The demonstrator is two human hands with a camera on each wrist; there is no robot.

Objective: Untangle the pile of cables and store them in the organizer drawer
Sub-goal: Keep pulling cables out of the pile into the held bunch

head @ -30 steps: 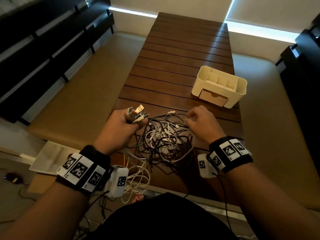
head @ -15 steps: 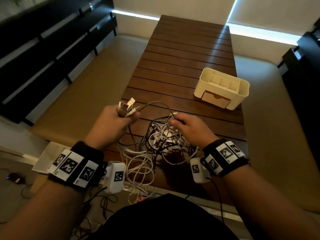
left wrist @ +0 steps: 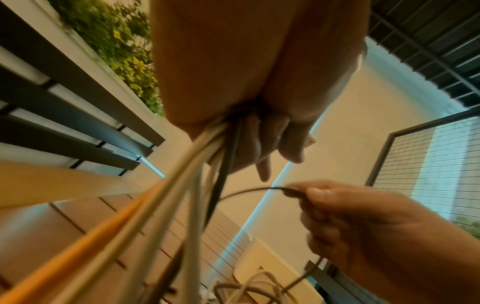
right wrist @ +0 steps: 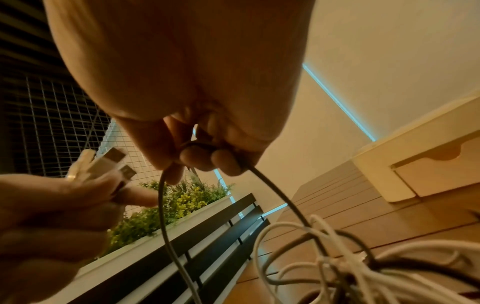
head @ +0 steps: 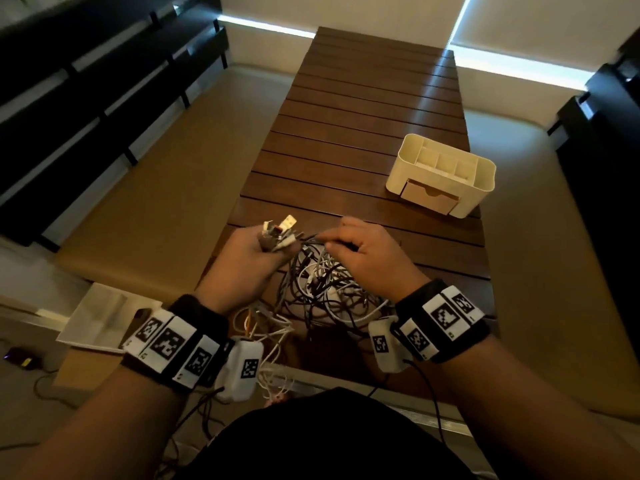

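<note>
A tangled pile of black and white cables [head: 322, 289] lies on the near end of the slatted wooden table [head: 363, 133]. My left hand [head: 249, 258] grips a bunch of cable ends, their USB plugs [head: 282, 230] sticking up out of the fist; the cords [left wrist: 182, 195] hang down from it. My right hand [head: 363, 258], just right of it, pinches a thin dark cable [right wrist: 272, 191] [left wrist: 249, 191] that loops down into the pile. The cream organizer [head: 443, 174] stands at the right of the table with its drawer [head: 429, 199] closed.
More white cords [head: 263, 327] hang off the table's near edge. A white tray [head: 104, 317] lies on the floor at the left. Beige benches flank the table, with dark slatted racks on both sides.
My right hand has moved up and left to the left hand, bringing the dark cable end beside the held plugs. The left hand has kept its hold on the bunch.
</note>
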